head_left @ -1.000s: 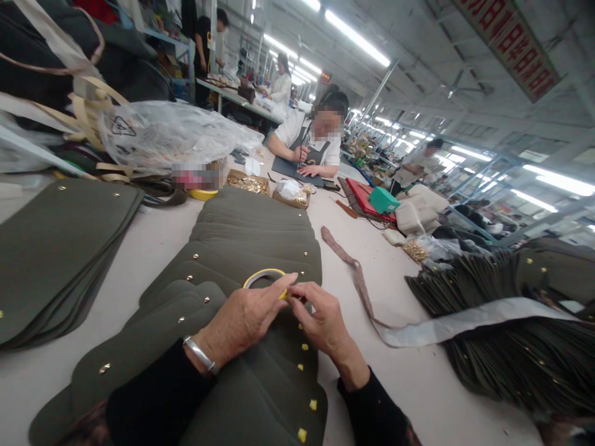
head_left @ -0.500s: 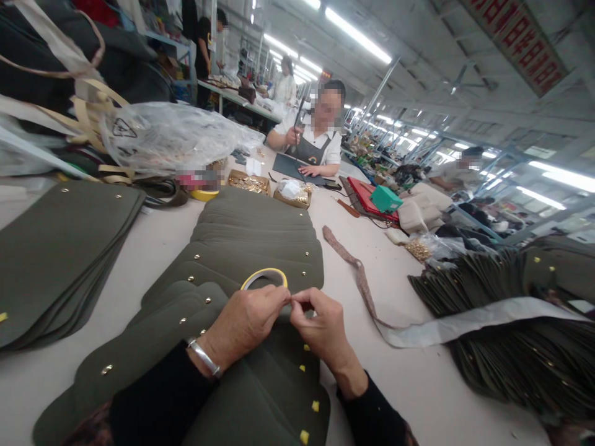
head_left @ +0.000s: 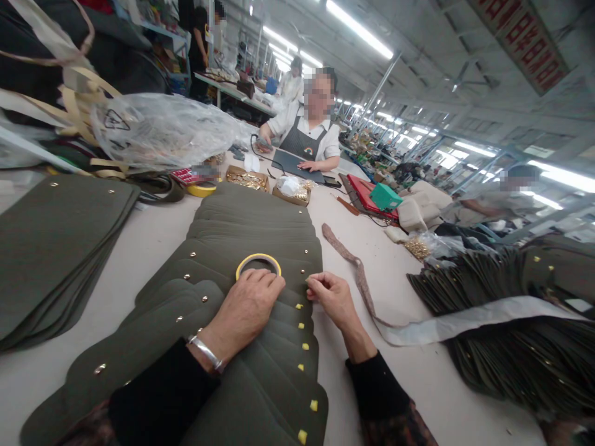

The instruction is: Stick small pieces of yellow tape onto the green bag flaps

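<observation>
My left hand (head_left: 248, 306), a metal bracelet on its wrist, curls its fingers over the near side of a roll of yellow tape (head_left: 259, 256). Beneath it lie overlapping dark green panels (head_left: 251, 226) with rounded corners and small gold studs (head_left: 186, 277). At the panels' right edge, my right hand (head_left: 331, 297) pinches a tiny piece of yellow tape (head_left: 307, 280) between thumb and forefinger, just below a gold stud (head_left: 302, 271). Several yellow tape bits (head_left: 305, 347) stick in a row along that edge, running towards me.
Another stack of green panels (head_left: 56, 241) lies left, and a fanned pile (head_left: 506, 365) right. A brown-and-white strip (head_left: 418, 333) crosses the table. Boxes of gold hardware (head_left: 246, 179), a plastic bag (head_left: 162, 130) and a green box (head_left: 385, 197) stand farther back. A co-worker (head_left: 307, 130) sits opposite.
My hands have moved apart: the left slightly left with the tape roll, the right to the panels' edge with a tape piece. The co-worker's raised hand has come down.
</observation>
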`<state>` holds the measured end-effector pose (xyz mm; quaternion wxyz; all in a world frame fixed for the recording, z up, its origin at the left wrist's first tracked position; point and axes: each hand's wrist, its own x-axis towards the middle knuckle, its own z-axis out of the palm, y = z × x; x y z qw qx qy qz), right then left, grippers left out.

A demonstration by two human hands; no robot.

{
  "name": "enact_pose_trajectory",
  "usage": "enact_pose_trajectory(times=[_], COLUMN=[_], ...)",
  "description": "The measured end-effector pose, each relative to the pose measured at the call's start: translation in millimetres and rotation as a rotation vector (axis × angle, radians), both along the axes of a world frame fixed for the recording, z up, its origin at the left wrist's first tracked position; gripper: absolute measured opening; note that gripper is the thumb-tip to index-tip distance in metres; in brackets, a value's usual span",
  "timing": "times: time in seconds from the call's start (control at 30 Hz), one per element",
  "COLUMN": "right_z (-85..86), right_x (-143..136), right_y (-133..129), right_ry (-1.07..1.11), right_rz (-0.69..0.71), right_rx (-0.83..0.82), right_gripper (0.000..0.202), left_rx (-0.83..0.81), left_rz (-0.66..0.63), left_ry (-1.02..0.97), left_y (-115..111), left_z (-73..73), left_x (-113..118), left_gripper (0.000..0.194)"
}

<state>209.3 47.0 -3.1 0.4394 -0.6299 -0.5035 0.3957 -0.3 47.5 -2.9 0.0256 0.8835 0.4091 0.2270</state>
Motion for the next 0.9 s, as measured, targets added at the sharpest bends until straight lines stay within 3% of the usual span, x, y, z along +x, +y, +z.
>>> enact_pose_trajectory(times=[0.13, 0.47, 0.67, 0.8, 0.9], right_z=[-6.2, 0.3, -2.7, 0.9, 5.8], right_x=[-1.4, 12.2, 9.0, 6.2, 3.2], right_y=[3.0, -5.4, -12.3, -16.8, -22.5], right_ry=[-0.139, -0.058, -0.057, -0.143, -0.289], right_rz=[0.048, 0.138, 0.111, 0.219, 0.288], right_rx=[0.001, -0.203, -0.191, -0.278, -0.220], right_gripper=[0.018, 0.021, 0.020, 0.014, 0.011], left_rx=[-0.003, -0.057, -0.113, -0.172, -0.183], left_rz=[0.016, -0.087, -0.096, -0.151, -0.149], left_ry=[0.089, 0.075, 0.132, 0.156, 0.171], left_y=[4.3, 2.9, 4.7, 0.8, -0.7], left_z=[0.7, 7.9, 8.8, 16.8, 20.8], left_x=[5.1, -2.4, -2.0, -6.9, -8.2], left_gripper=[0.015, 0.019, 0.016, 0.018, 0.017])
